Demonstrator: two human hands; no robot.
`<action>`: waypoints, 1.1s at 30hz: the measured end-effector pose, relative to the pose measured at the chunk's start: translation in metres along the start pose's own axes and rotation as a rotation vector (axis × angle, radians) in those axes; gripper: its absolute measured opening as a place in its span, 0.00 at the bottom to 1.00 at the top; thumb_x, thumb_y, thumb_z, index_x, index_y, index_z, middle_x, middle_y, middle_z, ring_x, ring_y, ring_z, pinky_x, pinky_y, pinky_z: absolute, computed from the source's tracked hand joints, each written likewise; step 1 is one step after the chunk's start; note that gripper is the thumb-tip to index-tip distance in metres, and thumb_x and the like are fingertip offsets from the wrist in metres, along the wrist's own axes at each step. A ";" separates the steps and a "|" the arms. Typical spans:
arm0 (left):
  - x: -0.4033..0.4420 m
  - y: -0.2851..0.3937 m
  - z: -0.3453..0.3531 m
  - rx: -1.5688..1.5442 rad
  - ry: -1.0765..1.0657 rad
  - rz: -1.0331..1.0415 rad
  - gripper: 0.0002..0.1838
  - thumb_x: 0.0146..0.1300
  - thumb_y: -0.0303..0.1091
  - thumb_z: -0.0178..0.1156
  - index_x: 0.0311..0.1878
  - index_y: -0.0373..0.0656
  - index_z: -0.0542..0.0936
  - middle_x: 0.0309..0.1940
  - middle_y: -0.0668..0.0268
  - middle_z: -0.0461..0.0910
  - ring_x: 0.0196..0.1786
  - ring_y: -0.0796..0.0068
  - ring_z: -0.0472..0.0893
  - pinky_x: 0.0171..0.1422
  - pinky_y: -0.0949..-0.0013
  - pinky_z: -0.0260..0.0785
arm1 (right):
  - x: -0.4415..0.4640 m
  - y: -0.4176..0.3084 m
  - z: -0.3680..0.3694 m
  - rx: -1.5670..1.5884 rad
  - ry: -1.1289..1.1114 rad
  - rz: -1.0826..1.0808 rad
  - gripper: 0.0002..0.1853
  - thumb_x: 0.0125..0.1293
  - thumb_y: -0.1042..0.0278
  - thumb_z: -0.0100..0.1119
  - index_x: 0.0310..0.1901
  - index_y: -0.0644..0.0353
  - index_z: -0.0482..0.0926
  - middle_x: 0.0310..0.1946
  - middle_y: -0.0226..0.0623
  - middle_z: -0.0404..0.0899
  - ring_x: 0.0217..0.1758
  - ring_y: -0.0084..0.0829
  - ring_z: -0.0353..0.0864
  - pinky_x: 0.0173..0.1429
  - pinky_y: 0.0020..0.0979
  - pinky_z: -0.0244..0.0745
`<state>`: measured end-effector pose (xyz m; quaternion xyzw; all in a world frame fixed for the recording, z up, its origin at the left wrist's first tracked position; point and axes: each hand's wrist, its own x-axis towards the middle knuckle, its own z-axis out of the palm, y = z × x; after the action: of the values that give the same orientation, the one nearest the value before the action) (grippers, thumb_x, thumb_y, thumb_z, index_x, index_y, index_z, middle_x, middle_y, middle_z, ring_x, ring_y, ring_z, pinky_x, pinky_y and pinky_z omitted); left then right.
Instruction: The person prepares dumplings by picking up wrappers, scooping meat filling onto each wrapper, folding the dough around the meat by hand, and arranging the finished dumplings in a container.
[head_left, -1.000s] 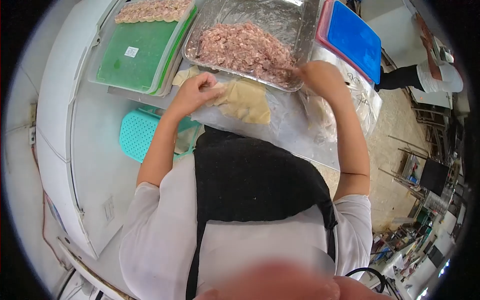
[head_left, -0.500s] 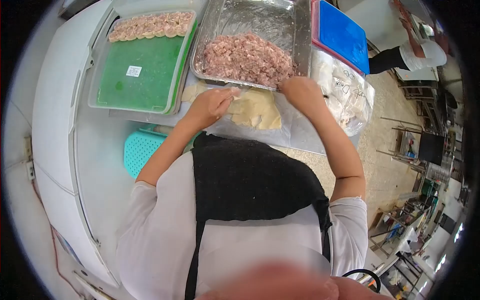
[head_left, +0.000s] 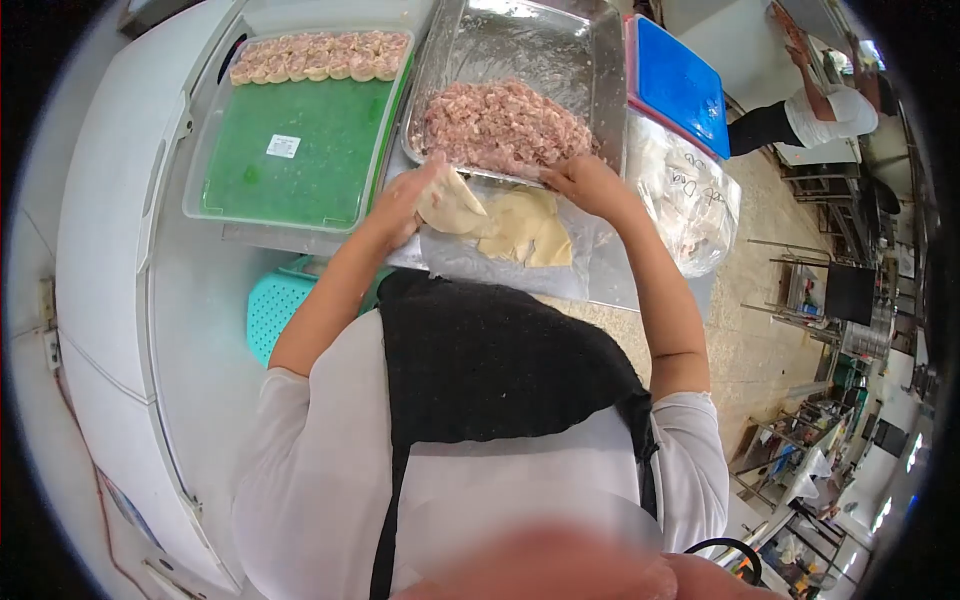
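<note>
Hands: The left (head_left: pixel 403 205) gripped a thin, pale sheet (head_left: pixel 450 207) at eleven o'clock; the right (head_left: pixel 583 185) was partly closed between one and two o'clock, fingers bunched at the tray's near edge. Whether it held anything could not be told.
Teal basket: Pierced with holes, it (head_left: pixel 275 312) sat at nine o'clock, below the green container.
Green container: At ten o'clock, it (head_left: pixel 300 165) bore a row of meat-topped pieces (head_left: pixel 320 57) along its far side.
Left arm: It reached up toward eleven o'clock, elbow bent, the hand lifting the sheet by its left side.
Sheet work: One sheet was being handled near the meat; its limpness seemed to call for a light, steady grip.
Metal tray: At twelve o'clock, it (head_left: pixel 520 45) held a mound of minced meat (head_left: pixel 500 125).
Flat sheets: They (head_left: pixel 527 228) lay on plastic at one o'clock, just below the tray.
Right arm: It angled inward from four o'clock, wrist bent toward the meat.
Clear bag: It (head_left: pixel 685 195) lay at two o'clock, with the blue lid (head_left: pixel 683 85) beyond.
</note>
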<state>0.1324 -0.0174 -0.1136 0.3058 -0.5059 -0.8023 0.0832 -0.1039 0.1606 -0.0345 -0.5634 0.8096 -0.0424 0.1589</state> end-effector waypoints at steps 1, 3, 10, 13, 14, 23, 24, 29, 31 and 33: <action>-0.004 0.006 0.007 -0.200 -0.021 -0.026 0.15 0.67 0.43 0.55 0.38 0.38 0.80 0.36 0.65 0.80 0.41 0.73 0.77 0.50 0.67 0.69 | -0.002 0.003 -0.004 0.186 -0.037 0.008 0.19 0.67 0.56 0.51 0.31 0.64 0.83 0.28 0.53 0.80 0.34 0.50 0.82 0.39 0.45 0.75; -0.015 0.032 0.026 -0.131 -0.104 0.075 0.15 0.67 0.42 0.56 0.40 0.38 0.80 0.38 0.65 0.80 0.42 0.73 0.77 0.52 0.68 0.70 | -0.010 -0.002 -0.025 0.380 -0.098 0.096 0.19 0.67 0.53 0.53 0.34 0.63 0.83 0.29 0.54 0.79 0.34 0.52 0.81 0.39 0.45 0.73; -0.026 0.095 0.032 1.043 0.081 0.428 0.16 0.68 0.42 0.54 0.47 0.39 0.81 0.39 0.68 0.83 0.40 0.75 0.80 0.48 0.72 0.70 | 0.012 -0.007 -0.032 -0.242 -0.078 0.038 0.15 0.64 0.60 0.51 0.33 0.62 0.84 0.31 0.52 0.82 0.37 0.47 0.84 0.41 0.46 0.77; -0.030 0.108 0.021 1.055 0.188 0.528 0.13 0.66 0.41 0.55 0.44 0.44 0.83 0.31 0.59 0.81 0.31 0.64 0.80 0.39 0.63 0.70 | 0.018 -0.022 0.008 -0.285 0.025 -0.096 0.16 0.62 0.59 0.51 0.30 0.62 0.83 0.29 0.49 0.83 0.37 0.50 0.84 0.41 0.50 0.78; -0.031 0.109 0.014 1.052 0.202 0.525 0.13 0.66 0.41 0.55 0.44 0.44 0.83 0.31 0.59 0.81 0.31 0.64 0.80 0.39 0.63 0.70 | 0.019 -0.019 0.006 -0.288 0.024 -0.109 0.16 0.62 0.59 0.51 0.30 0.62 0.83 0.29 0.49 0.83 0.37 0.50 0.84 0.41 0.50 0.78; -0.049 0.110 -0.026 0.684 -0.023 0.422 0.14 0.67 0.37 0.53 0.47 0.40 0.81 0.41 0.66 0.83 0.45 0.78 0.80 0.52 0.72 0.70 | 0.035 -0.058 -0.004 -0.352 0.132 -0.220 0.13 0.60 0.62 0.52 0.28 0.60 0.83 0.28 0.47 0.83 0.32 0.44 0.84 0.36 0.45 0.78; -0.048 0.109 -0.027 0.718 0.000 0.409 0.14 0.67 0.37 0.53 0.48 0.40 0.81 0.41 0.66 0.83 0.45 0.78 0.79 0.52 0.72 0.71 | 0.032 -0.063 0.000 -0.293 0.171 -0.246 0.10 0.55 0.67 0.53 0.25 0.60 0.83 0.28 0.47 0.83 0.32 0.43 0.85 0.36 0.41 0.79; -0.042 0.115 -0.022 0.874 0.075 0.338 0.14 0.68 0.38 0.53 0.48 0.40 0.81 0.42 0.65 0.83 0.44 0.78 0.80 0.51 0.72 0.71 | 0.024 -0.042 -0.008 0.117 -0.035 -0.041 0.16 0.66 0.58 0.51 0.36 0.61 0.83 0.33 0.51 0.82 0.38 0.49 0.83 0.44 0.46 0.75; -0.040 0.114 -0.012 0.279 -0.030 0.355 0.16 0.69 0.40 0.53 0.49 0.39 0.81 0.42 0.64 0.83 0.42 0.77 0.80 0.48 0.73 0.71 | 0.023 -0.037 -0.012 0.344 -0.065 -0.056 0.20 0.68 0.52 0.49 0.38 0.61 0.83 0.34 0.52 0.81 0.39 0.51 0.82 0.46 0.47 0.74; -0.031 0.118 -0.003 0.076 -0.040 0.368 0.16 0.69 0.40 0.53 0.49 0.38 0.81 0.41 0.64 0.82 0.42 0.77 0.79 0.48 0.74 0.71 | 0.032 -0.044 -0.019 0.237 -0.023 -0.053 0.19 0.68 0.53 0.49 0.38 0.61 0.83 0.33 0.51 0.82 0.39 0.51 0.82 0.46 0.47 0.74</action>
<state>0.1382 -0.0619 -0.0004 0.1949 -0.5850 -0.7596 0.2069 -0.0807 0.1127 -0.0122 -0.5622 0.7820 -0.1352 0.2326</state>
